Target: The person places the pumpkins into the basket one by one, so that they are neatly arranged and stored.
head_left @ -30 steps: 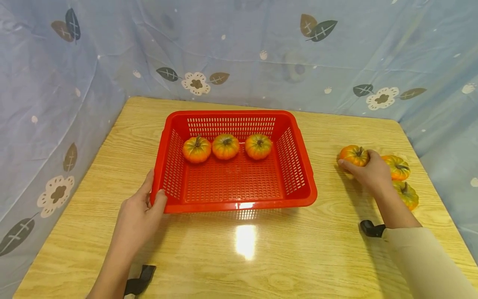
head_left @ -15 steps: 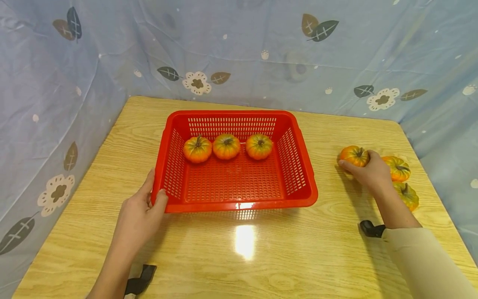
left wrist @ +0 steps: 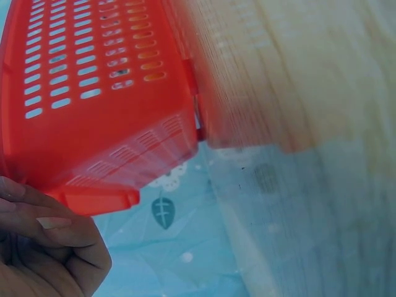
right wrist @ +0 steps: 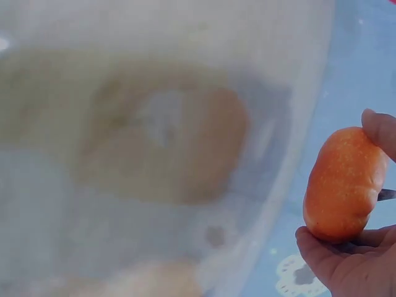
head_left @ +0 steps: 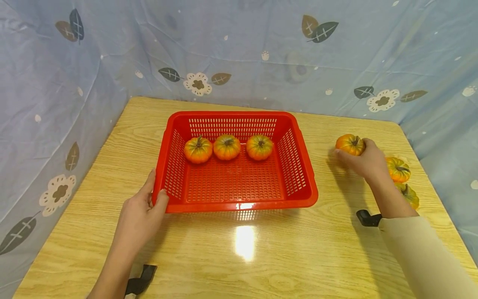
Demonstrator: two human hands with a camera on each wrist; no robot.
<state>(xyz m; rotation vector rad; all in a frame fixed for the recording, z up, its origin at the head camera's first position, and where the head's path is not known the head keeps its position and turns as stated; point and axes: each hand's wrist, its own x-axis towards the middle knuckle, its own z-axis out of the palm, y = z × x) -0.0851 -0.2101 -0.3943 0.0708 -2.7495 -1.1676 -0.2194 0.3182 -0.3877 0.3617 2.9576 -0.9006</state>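
A red plastic basket [head_left: 239, 204] with slotted walls stands on the wooden table. Inside it, along the far side, sit three small orange pumpkins, the left pumpkin [head_left: 198, 150] touching the middle pumpkin [head_left: 227, 147] and the right pumpkin [head_left: 259, 147] a little apart. My left hand [head_left: 140, 216] grips the near left corner of the basket's rim, thumb on top; the left wrist view shows curled fingers [left wrist: 46, 216] under that rim. Over on the right, my right hand [head_left: 367, 162] holds another pumpkin [right wrist: 343, 185] between thumb and fingers, raised off the table.
Two more pumpkins lie right of my right forearm: an orange pumpkin [head_left: 398, 169] and a greener pumpkin [head_left: 408, 195], partly hidden by the arm. Blue patterned cloth [head_left: 246, 50] hangs behind the table [head_left: 298, 253] and along both sides.
My right hand has lifted the pumpkin it holds and shifted it slightly left and away from me. My left hand and the basket have stayed in place.
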